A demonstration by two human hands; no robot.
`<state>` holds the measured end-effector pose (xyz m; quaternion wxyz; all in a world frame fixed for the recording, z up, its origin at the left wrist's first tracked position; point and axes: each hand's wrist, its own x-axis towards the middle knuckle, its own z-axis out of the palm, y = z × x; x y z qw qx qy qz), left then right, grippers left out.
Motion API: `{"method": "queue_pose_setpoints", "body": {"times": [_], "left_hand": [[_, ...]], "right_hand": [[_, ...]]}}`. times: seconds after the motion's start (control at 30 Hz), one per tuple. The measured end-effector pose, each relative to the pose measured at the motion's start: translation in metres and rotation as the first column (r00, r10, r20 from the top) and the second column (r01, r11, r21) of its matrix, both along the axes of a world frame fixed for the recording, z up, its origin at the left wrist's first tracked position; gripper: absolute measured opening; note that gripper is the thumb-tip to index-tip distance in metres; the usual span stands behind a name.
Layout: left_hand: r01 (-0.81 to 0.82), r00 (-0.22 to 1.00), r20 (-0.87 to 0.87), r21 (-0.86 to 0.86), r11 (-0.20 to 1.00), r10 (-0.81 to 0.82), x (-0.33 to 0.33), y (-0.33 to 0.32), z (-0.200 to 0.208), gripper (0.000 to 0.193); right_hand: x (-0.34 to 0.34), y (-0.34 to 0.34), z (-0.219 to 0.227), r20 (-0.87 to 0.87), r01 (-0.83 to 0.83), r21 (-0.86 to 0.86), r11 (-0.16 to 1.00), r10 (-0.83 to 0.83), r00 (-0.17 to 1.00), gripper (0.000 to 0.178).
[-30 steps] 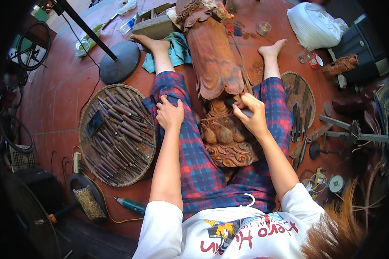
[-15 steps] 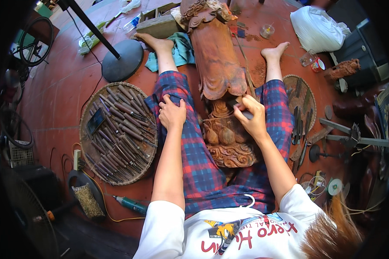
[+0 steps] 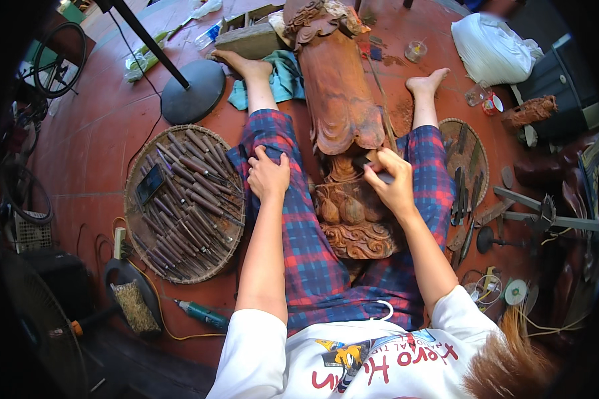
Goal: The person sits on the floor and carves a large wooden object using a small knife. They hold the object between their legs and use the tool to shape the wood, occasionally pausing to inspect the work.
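Note:
A reddish-brown wood carving [image 3: 336,93] stretches between my legs, with a smooth broad body and a base [image 3: 356,236] of carved round fruit and scrolls. At the narrow neck just below the body's scalloped edge, my right hand [image 3: 391,183] pinches a small dark flat piece [image 3: 385,177]. It looks like folded sandpaper, but the fingers cover much of it. One end of it meets the neck's right side. My left hand [image 3: 269,174] lies on my left leg in plaid trousers, fingers apart and holding nothing.
A round woven tray [image 3: 236,249] full of wooden-handled chisels and a phone [image 3: 150,185] sits at my left. Another tray [image 3: 479,143] with dark files is at my right. A black stand base [image 3: 193,93], a green power tool [image 3: 203,314] and a white sack [image 3: 489,50] surround me.
The whole view has shifted slightly, moving things a little to the right. My right hand stays at the carving's neck with the dark piece; my left hand still rests on my leg.

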<state>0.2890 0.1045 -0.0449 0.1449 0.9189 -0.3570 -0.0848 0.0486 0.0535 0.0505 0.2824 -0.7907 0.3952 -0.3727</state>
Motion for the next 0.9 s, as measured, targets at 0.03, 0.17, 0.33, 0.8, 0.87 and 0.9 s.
{"method": "queue_pose_setpoints", "body": {"times": [0.03,0.17,0.33,0.8,0.87,0.9], "left_hand": [[0.005,1.0,-0.006,-0.009,1.0,-0.005,0.002,0.001,0.0,0.056],[-0.02,1.0,0.02,0.017,1.0,0.02,0.003,-0.004,0.002,0.057],[-0.012,1.0,-0.008,0.004,1.0,0.012,0.003,0.001,-0.001,0.058],[-0.005,1.0,-0.004,-0.003,1.0,0.005,-0.001,0.001,-0.002,0.056],[-0.015,1.0,0.021,0.012,1.0,0.015,0.004,-0.002,0.0,0.057],[-0.012,1.0,0.022,0.005,1.0,0.012,0.002,-0.002,-0.001,0.056]], "right_hand": [[0.0,-0.002,0.001,0.007,-0.008,0.006,1.0,0.008,1.0,0.025],[0.019,-0.009,-0.001,0.111,0.026,0.0,1.0,-0.026,0.993,0.025],[0.004,-0.003,-0.001,0.005,0.003,0.014,1.0,-0.003,1.0,0.024],[-0.002,-0.005,-0.003,0.059,0.072,0.003,0.997,-0.072,0.996,0.027],[0.011,-0.013,0.006,0.015,0.11,-0.007,0.994,-0.11,0.994,0.027],[0.011,-0.015,-0.001,0.06,0.119,-0.01,0.993,-0.119,0.991,0.026]]}}
